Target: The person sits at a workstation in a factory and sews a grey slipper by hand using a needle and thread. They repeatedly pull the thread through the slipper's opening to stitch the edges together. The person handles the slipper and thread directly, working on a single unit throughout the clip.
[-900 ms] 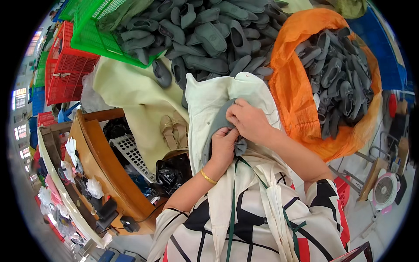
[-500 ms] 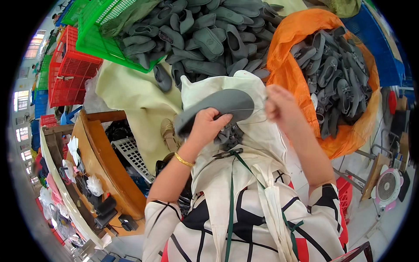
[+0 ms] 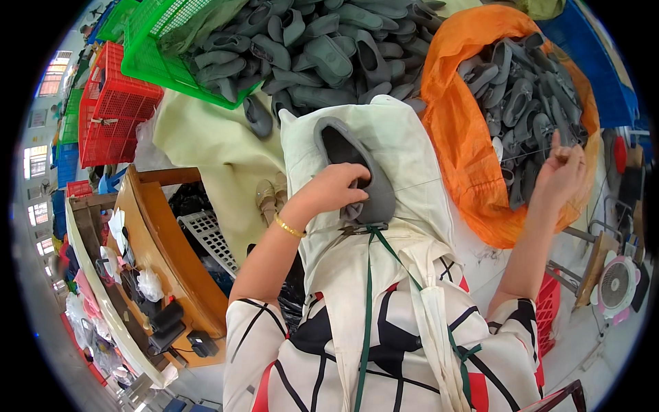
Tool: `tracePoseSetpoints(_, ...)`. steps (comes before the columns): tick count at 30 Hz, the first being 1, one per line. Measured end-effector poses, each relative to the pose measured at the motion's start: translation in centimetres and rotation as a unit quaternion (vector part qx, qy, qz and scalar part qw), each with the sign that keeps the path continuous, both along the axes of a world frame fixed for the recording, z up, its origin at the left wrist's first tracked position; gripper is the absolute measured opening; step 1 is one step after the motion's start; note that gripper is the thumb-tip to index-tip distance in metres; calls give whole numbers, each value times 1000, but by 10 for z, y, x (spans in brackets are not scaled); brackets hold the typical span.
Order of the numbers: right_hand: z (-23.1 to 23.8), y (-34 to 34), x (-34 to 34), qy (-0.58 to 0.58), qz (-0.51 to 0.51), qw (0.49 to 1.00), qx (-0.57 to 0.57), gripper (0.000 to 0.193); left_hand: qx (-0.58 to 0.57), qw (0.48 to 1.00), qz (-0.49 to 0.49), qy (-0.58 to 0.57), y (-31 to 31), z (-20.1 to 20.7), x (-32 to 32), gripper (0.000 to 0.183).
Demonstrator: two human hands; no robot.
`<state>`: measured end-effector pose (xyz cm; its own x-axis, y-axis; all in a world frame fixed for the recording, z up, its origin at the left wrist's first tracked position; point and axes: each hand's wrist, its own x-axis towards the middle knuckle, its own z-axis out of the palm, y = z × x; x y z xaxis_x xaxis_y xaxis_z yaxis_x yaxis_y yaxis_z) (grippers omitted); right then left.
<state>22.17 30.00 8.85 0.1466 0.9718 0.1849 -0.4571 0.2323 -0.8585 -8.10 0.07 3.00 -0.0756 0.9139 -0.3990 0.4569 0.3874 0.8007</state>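
My left hand (image 3: 341,185) grips a grey slip-on shoe (image 3: 381,180) over my lap, its fingers inside the opening and its toe pointing toward me. The shoe rests on a white cloth (image 3: 412,137) spread over my legs. Out to the right, my right hand (image 3: 563,168) is raised before the orange sack, index finger up and the other fingers curled. A fine thread (image 3: 427,181) runs from the shoe toward that hand; any needle is too small to make out. Small scissors (image 3: 364,229) lie by a green cord (image 3: 374,233) at my waist.
Grey shoes (image 3: 322,65) are heaped ahead beside a green crate (image 3: 147,55). More fill the orange sack (image 3: 473,206) at right. A red crate (image 3: 113,103) and a wooden desk (image 3: 171,254) stand at left. A small fan (image 3: 616,285) is at far right.
The shoe has turned from lying sideways with its sole showing to opening upward. My right hand has swung outward to the right, away from the shoe.
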Motion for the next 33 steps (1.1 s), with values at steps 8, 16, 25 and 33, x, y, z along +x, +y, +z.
tracePoseSetpoints(8,-44,-18,-3,-73,40,997,-7,8,233,918,293,131,-43,-28,63,71)
tracePoseSetpoints(16,-48,-23,7,-106,43,993,23,6,58,928,341,138,-50,-22,85,31)
tracePoseSetpoints(25,-43,-25,19,-236,-22,970,62,10,35,932,319,-172,-46,-17,68,14)
tracePoseSetpoints(33,-42,-19,13,-294,-29,953,64,17,-6,807,390,-444,-46,-28,67,26)
